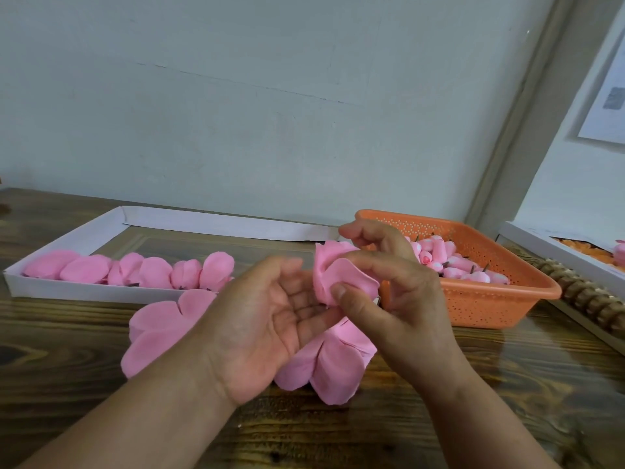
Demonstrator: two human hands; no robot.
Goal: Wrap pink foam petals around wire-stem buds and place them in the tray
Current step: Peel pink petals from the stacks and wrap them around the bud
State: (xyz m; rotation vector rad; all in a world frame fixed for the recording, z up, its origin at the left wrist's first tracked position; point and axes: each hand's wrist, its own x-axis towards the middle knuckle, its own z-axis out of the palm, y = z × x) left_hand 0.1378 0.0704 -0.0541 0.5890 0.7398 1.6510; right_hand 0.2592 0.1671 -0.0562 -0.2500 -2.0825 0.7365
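I observed the right hand (392,292) with its grip pinching a pink petal piece (341,275), thumb and fingers curled round it, held above the table (439,401). The left hand (267,319) lay palm up just beside it, fingers loosely spread, touching the piece's base. Loose pink petals (159,333) rested on the table beneath both hands. The white tray (84,289) at left held a row of wrapped flowers (135,270). The orange basket (483,299) at right held the buds (453,262)
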